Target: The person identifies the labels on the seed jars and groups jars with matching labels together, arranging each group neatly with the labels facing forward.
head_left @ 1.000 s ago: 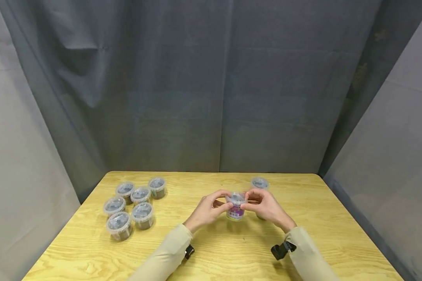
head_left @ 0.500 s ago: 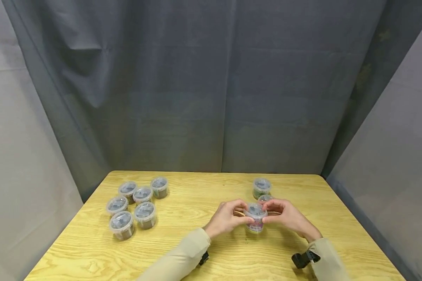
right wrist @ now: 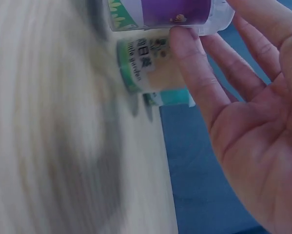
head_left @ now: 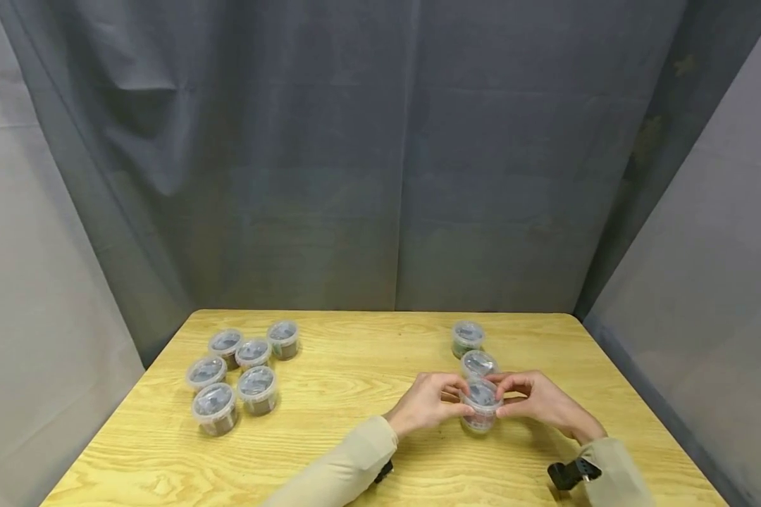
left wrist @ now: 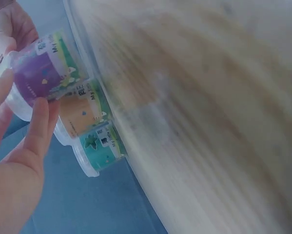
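Note:
Both hands hold a small clear plastic cup with a lid (head_left: 481,403); its label is purple in the left wrist view. The left hand (head_left: 430,403) pinches it from the left, the right hand (head_left: 548,403) from the right, with fingers near the lid. Whether its base touches the table, I cannot tell. Just behind it stands a lidded cup with an orange label (left wrist: 80,113). Farther back in the same row is a cup with a teal label (left wrist: 102,148). The right wrist view shows only part of the purple-labelled cup (right wrist: 175,12).
Several more lidded cups with dark contents stand grouped on the left of the wooden table (head_left: 355,465), among them a front one (head_left: 215,408) and a back one (head_left: 283,339). A grey curtain (head_left: 292,176) hangs behind the table.
Both hands have carried the purple-labelled cup rightward and nearer the person, to the front of the right-hand row. The orange-labelled cup behind it has come into fuller view. The left group stays put.

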Motion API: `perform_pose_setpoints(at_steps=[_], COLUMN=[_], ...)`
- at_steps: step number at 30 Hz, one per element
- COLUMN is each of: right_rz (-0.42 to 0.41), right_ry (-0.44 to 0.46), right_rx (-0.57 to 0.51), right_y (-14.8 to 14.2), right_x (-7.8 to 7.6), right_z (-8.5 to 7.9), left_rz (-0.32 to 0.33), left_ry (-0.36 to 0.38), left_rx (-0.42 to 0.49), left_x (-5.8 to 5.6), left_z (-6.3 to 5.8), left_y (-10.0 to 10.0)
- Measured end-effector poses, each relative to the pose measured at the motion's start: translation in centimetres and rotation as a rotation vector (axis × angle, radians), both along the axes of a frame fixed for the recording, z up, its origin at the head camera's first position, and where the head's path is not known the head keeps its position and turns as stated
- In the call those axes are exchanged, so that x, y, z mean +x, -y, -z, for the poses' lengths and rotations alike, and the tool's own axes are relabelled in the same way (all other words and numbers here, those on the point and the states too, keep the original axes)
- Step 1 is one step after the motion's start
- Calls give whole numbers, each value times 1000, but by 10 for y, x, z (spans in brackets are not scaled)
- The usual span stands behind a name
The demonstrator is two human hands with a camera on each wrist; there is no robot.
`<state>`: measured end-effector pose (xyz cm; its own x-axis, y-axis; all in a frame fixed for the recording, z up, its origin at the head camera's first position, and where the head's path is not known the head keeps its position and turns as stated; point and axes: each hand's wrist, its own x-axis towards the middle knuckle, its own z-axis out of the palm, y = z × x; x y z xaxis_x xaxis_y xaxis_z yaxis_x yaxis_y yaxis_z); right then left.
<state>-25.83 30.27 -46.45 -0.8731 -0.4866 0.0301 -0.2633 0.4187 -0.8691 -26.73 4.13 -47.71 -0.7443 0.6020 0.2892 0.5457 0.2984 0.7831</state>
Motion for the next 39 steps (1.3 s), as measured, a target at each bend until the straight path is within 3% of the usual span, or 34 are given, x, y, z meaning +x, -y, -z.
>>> perform_pose_setpoints(at_steps=[12, 17, 34, 39], right_rz=[-112, -105, -125, -118], right_ry=[11, 3, 106, 59], right_rx=[-3, 47, 13, 22], right_y=[-23, -29, -33, -30], right_x=[5, 4, 4, 5], right_z=[5, 6, 3, 1], left_rz=[31, 22, 15, 26], left_ry=[-40, -42, -18, -25], left_rx=[-161, -162, -154, -177], left_x=[1, 0, 4, 4], left_z=[-4, -5, -7, -10], left_y=[-18, -23, -25, -22])
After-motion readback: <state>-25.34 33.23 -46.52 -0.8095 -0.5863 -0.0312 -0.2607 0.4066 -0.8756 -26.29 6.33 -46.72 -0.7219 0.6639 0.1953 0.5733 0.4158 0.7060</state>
